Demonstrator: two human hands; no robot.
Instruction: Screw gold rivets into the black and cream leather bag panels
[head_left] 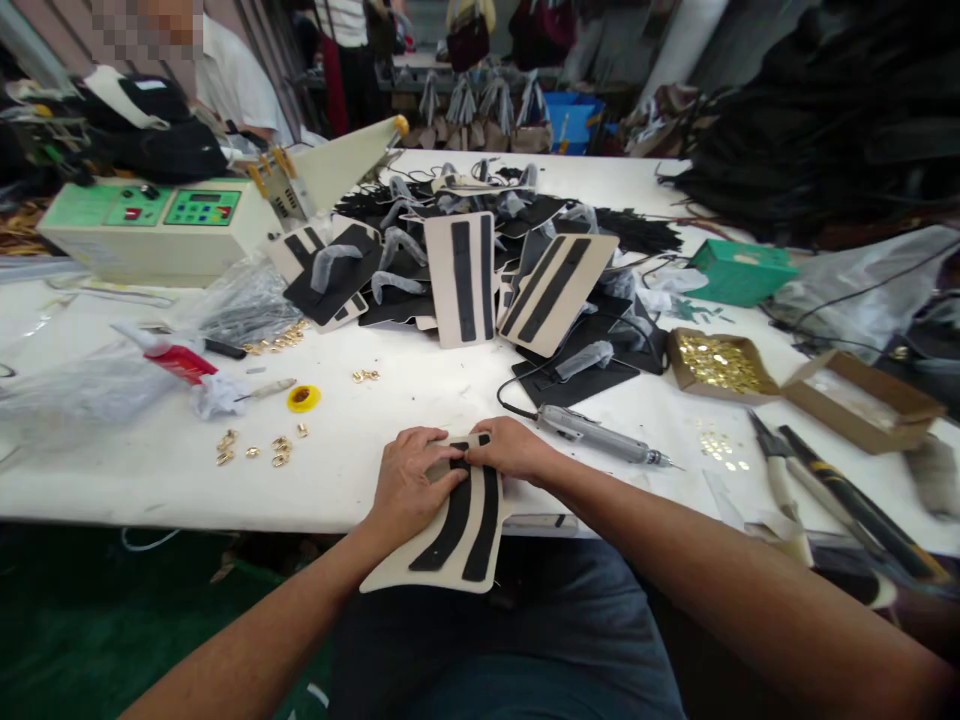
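Note:
A cream panel with two black strips (446, 540) lies partly on the table's front edge and partly over my lap, bent along its length. My left hand (411, 482) rests across its left side, thumb and fingers closed near the top of one black strip. My right hand (504, 449) pinches the panel's far end, its fingertips meeting the left thumb and fingers. Whatever small part may be between the fingertips is hidden. Just right of my right hand lies a grey electric screwdriver (600, 437) with a cord.
Similar panels (460, 280) and black pieces with wrapped handles are heaped behind. Gold fittings (280, 452) lie at left beside a yellow ring (304, 399) and red bottle (178, 361). A box of gold discs (718, 364) and cutters (780, 465) stand right. A person (244, 75) is beyond the machine (157, 230).

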